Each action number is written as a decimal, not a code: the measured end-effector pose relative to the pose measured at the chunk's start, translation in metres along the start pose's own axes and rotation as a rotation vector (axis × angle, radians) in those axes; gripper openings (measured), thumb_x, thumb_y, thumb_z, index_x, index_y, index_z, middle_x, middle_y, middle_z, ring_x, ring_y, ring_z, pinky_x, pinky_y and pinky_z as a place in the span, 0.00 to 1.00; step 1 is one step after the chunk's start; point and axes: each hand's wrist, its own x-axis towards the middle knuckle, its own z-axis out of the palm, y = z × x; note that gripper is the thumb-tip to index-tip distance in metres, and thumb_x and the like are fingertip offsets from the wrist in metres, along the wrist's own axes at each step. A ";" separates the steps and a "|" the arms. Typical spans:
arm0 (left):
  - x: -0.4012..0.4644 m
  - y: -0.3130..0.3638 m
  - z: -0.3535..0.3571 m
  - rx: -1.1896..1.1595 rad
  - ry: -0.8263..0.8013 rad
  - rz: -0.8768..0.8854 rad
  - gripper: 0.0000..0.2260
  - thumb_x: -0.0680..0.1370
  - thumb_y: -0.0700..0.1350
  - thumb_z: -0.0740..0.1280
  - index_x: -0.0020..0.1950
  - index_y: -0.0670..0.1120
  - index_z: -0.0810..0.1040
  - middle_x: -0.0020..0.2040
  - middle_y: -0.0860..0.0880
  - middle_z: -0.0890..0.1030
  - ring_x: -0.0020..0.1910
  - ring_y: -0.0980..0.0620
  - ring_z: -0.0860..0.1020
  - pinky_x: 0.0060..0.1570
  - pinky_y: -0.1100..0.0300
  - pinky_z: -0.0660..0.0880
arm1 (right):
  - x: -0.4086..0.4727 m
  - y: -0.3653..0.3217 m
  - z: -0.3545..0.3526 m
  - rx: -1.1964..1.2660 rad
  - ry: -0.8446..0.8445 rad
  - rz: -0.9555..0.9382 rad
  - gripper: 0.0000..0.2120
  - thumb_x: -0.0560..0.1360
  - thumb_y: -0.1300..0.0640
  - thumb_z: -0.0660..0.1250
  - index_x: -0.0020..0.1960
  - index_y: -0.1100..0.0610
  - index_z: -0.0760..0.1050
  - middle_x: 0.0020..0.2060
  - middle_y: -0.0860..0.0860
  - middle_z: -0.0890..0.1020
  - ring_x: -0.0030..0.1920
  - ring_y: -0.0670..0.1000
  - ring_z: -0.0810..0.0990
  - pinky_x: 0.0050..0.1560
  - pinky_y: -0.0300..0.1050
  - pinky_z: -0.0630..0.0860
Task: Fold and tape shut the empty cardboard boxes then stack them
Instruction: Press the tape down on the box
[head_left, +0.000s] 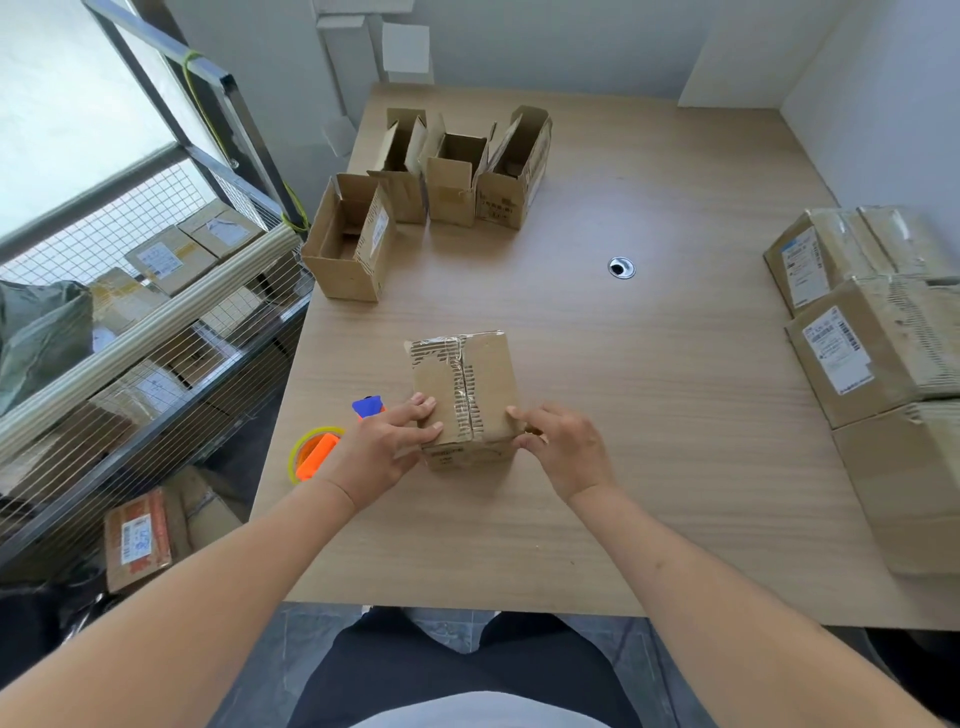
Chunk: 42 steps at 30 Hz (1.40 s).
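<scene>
Head view: we have a closed cardboard box (465, 395) mid-table, flaps folded down, centre seam running away from us with old torn tape along it. Our left hand (387, 449) grips the near left corner, fingers curled over the top, thumb on the near face. Our right hand (558, 447) holds the near right edge, fingers bent onto the top flap, thumb down the side. Both hands clamp the box; nothing else is held.

The tape dispenser (317, 452), orange with a yellow roll, lies on the table (649, 441) just left of our left hand, with a blue tool (368, 406) just beyond it. Four open boxes (431, 197) wait at the far left, flaps up. The sealed stack (878, 353) sits at the right edge.

We judge the step as flaps folded and held shut, fresh tape not yet laid; we cannot tell whether the seam tape is new. Next move: keep one hand pressing the flaps, free the left to fetch the dispenser, run tape along the seam, then carry the box to the right stack.
</scene>
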 end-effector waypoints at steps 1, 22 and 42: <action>0.001 0.003 0.002 0.004 0.011 0.001 0.23 0.69 0.30 0.79 0.62 0.44 0.85 0.70 0.45 0.78 0.72 0.47 0.74 0.74 0.67 0.62 | 0.000 -0.002 -0.001 0.056 0.009 0.088 0.19 0.68 0.58 0.80 0.58 0.52 0.85 0.42 0.49 0.85 0.44 0.54 0.83 0.46 0.50 0.80; 0.038 0.047 0.008 0.321 0.000 0.032 0.22 0.56 0.37 0.87 0.46 0.51 0.89 0.49 0.50 0.88 0.46 0.47 0.87 0.28 0.52 0.82 | -0.016 -0.034 0.005 0.416 -0.058 0.564 0.46 0.73 0.47 0.75 0.83 0.52 0.54 0.78 0.51 0.62 0.77 0.49 0.64 0.77 0.43 0.62; 0.049 0.040 0.000 0.131 -0.281 -0.079 0.31 0.77 0.59 0.72 0.79 0.55 0.69 0.82 0.52 0.59 0.82 0.51 0.55 0.80 0.54 0.53 | 0.028 -0.005 -0.050 -0.520 -0.441 -0.020 0.44 0.76 0.63 0.63 0.80 0.32 0.47 0.80 0.53 0.52 0.70 0.60 0.64 0.68 0.53 0.70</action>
